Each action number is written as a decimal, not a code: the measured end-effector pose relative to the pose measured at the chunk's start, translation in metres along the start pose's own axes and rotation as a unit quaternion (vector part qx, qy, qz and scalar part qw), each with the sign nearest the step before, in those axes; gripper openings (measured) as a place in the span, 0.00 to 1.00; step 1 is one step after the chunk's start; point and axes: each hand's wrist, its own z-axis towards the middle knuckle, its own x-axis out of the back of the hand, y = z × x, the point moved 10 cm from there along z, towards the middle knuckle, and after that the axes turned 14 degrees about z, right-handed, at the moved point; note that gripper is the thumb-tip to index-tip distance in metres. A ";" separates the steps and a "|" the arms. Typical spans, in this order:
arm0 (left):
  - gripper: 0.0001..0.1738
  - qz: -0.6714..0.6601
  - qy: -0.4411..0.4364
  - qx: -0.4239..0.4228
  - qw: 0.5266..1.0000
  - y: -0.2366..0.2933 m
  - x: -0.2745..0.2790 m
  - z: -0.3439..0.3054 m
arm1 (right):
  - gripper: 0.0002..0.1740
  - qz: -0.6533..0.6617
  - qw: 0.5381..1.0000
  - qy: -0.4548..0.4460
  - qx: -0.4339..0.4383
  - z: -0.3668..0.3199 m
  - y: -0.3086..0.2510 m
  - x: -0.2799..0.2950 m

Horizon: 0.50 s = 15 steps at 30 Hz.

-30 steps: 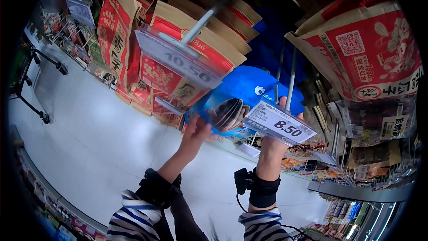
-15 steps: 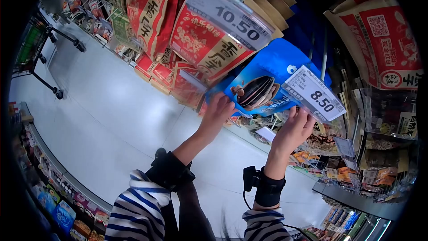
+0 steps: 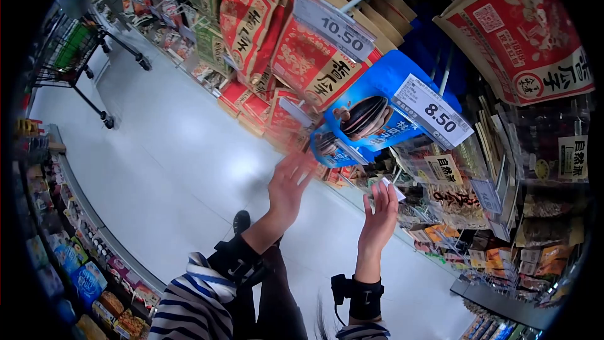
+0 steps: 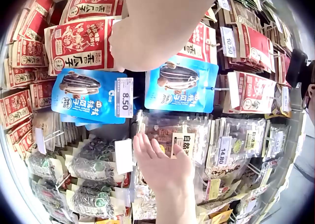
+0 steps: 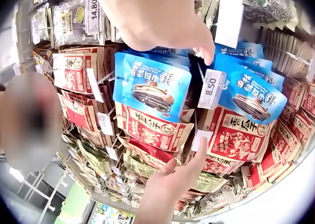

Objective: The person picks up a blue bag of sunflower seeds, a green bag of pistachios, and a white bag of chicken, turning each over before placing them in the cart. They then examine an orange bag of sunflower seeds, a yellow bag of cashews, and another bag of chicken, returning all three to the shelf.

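Note:
A blue bag of sunflower seeds (image 3: 371,110) hangs from a hook, partly behind a price tag (image 3: 434,112) reading 8.50. Below its lower left edge shows another blue bag (image 3: 333,148). My left hand (image 3: 289,186), its fingers blurred and extended, is just below and left of the blue bags, holding nothing. Lower right of it, my right hand (image 3: 379,217) has loosely extended fingers and an empty palm. In the left wrist view the right hand (image 4: 167,167) is palm up in front of clear snack packs (image 4: 179,130). Blue bags (image 5: 152,86) also hang in the right wrist view.
Red and brown seed bags (image 3: 321,63) hang to the left, behind a 10.50 tag (image 3: 336,28). Another large red bag (image 3: 516,38) hangs at right. Across the pale floor (image 3: 182,157) stand a shopping cart (image 3: 69,50) and a lower shelf of packaged goods (image 3: 88,271).
Both hands have come away from the blue bag and moved down, apart from it. The bag stays hanging behind the 8.50 tag. The head view has shifted, showing more of the cart.

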 end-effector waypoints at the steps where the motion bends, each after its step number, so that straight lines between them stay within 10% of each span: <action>1: 0.19 0.008 0.002 -0.003 1.000 -0.001 0.004 -0.003 | 0.28 0.015 1.000 -0.006 -0.010 -0.003 0.004 0.003; 15: 0.18 0.012 0.139 -0.060 0.988 0.076 0.050 -0.114 | 0.24 0.049 0.978 -0.095 -0.176 -0.061 0.006 -0.035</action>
